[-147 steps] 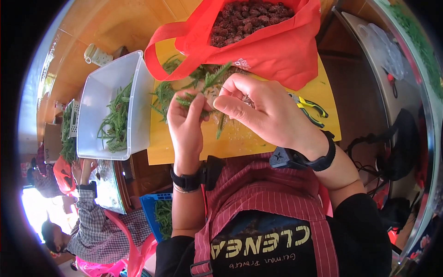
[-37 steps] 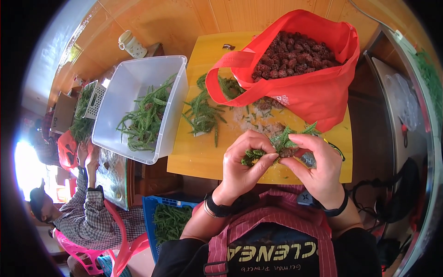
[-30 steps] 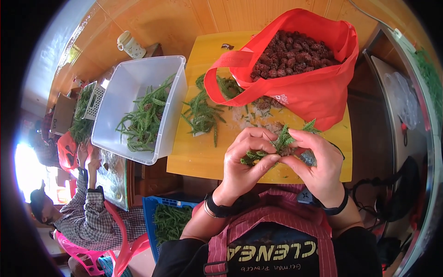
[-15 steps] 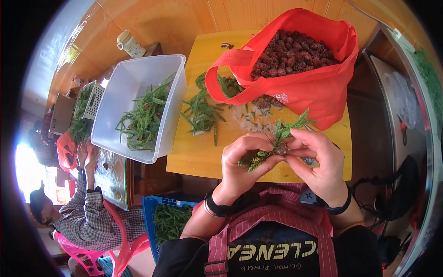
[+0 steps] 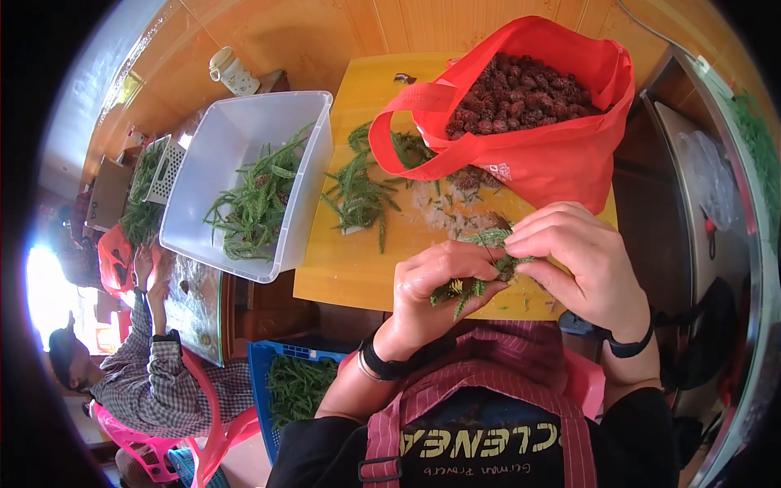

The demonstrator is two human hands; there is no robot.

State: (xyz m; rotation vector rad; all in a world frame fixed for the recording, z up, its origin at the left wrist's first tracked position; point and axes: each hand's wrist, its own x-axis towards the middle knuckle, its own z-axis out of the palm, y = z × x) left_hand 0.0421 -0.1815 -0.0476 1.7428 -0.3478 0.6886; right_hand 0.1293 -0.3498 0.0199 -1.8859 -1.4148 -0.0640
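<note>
Over the near edge of the yellow table, my left hand pinches a green artificial fir sprig between thumb and fingers. My right hand has its fingertips closed on the sprig's other end. Something brown, maybe a small pine cone, shows at the top of the sprig, partly hidden by my fingers. Beyond my hands, whitish crumbs and green bits litter the tabletop. Loose fir sprigs lie on the left part of it. A red bag full of brown pine cones stands at the far right.
Left of the table stands a clear plastic bin with sprigs inside. A blue crate of greenery sits low at my left. Farther left, a person in a checked shirt works on a pink chair. A metal-edged rack borders the right.
My right hand has shifted right and turned, its fingers now folded over the sprig's upper end. The sprig has tilted, and the cone that showed between my thumbs is now mostly covered.
</note>
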